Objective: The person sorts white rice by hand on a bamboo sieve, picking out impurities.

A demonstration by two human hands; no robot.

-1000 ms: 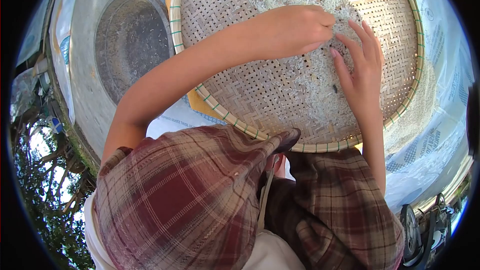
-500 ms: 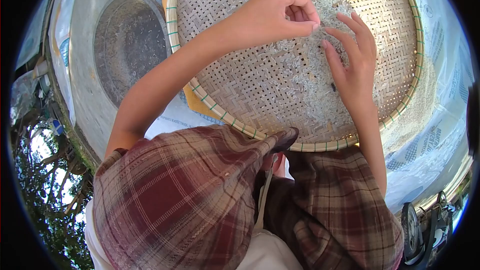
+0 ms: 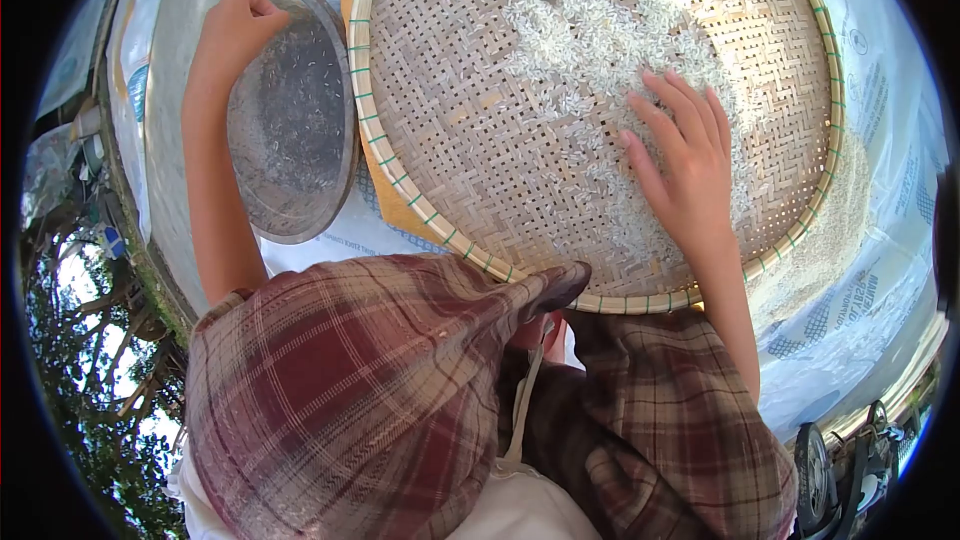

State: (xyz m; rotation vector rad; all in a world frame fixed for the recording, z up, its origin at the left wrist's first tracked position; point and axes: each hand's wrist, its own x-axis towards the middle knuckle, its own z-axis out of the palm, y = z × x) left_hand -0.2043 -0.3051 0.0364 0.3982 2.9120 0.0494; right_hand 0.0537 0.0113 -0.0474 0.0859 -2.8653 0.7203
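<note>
A round woven bamboo winnowing tray (image 3: 450, 160) with a green-stitched rim carries a scattered layer of white rice grains (image 3: 560, 35). My right hand (image 3: 685, 170) lies over the right half of the tray, fingers spread, the tips at the rice. To the left, my left hand (image 3: 235, 32) hovers at the upper rim of a dark grey metal basin (image 3: 290, 130). Its thumb and fingers are pinched together, and whatever they hold is too small or hidden to make out. A few pale grains lie inside the basin.
Printed white-and-blue plastic sacks (image 3: 830, 300) lie beneath the tray, with more grain (image 3: 835, 210) spread along its right side. A yellow-orange sheet (image 3: 400, 205) sticks out between basin and tray. A motorcycle (image 3: 850, 470) stands at the lower right.
My left hand has swung left from above the tray to the basin, still pinched. My right hand has lowered slightly and moved left onto the rice. The view has shifted a little.
</note>
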